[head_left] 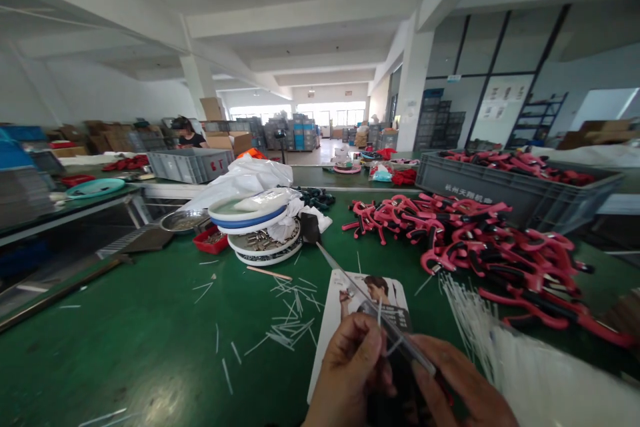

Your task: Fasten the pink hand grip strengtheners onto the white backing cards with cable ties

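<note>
My left hand (350, 360) is closed, thumb and finger pinching a thin white cable tie (380, 313). The tie appears to loop around a long narrow piece, grey and partly clear (400, 333), which tapers away from me. My right hand (457, 380) grips the near end of that piece; what kind of thing it is, I cannot tell. Behind both hands is a white card (330, 327) printed with a picture of a person. A bit of red shows by my right fingers, mostly hidden. To the right lies a bundle of white cable ties (535, 367).
Pink-and-black tools with curved handles (465, 240) form a heap at right, before a grey crate (505, 190) of more. Loose white strips (290, 327) litter the green table (165, 333). Stacked round trays (265, 257) hold metal parts, beside a red bin (210, 240). A person (190, 137) is far left.
</note>
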